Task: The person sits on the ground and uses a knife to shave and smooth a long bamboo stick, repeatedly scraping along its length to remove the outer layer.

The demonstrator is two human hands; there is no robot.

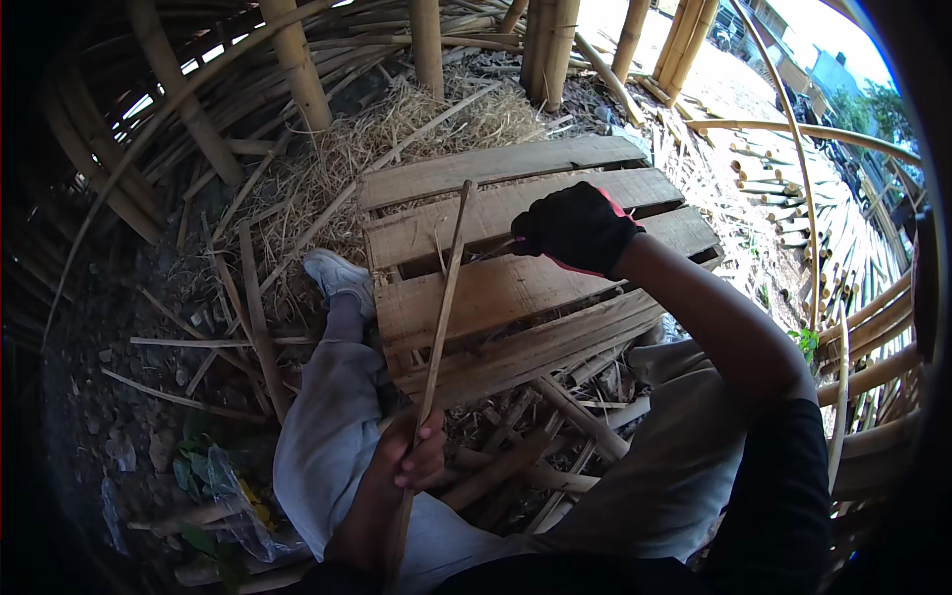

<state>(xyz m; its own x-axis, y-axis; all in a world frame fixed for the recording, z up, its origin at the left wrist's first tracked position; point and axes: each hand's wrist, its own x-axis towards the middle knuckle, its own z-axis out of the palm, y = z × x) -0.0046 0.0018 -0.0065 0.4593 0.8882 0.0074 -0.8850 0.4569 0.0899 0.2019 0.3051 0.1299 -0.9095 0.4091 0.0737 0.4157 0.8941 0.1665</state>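
Observation:
My bare left hand [424, 451] is wrapped round the lower part of a long bamboo strip [448, 283]. The strip slants up and away from me, and its far end lies over a slatted wooden crate [476, 307]. Above the crate's right half, my right hand [580, 230], in a black glove with red edging, is closed in a fist. A thin, dark sliver shows at the fist's left side, too small to name. The fist is to the right of the strip, apart from it. A thin pale shaving [439, 248] stands beside the strip.
Straw-like shavings [397, 149] are heaped behind the crate, by upright bamboo poles [426, 50]. Cut bamboo pieces [773, 188] lie at the right. My shoe [337, 273] is against the crate's left side. Loose strips [260, 307] and a clear plastic bag [243, 511] lie at the left.

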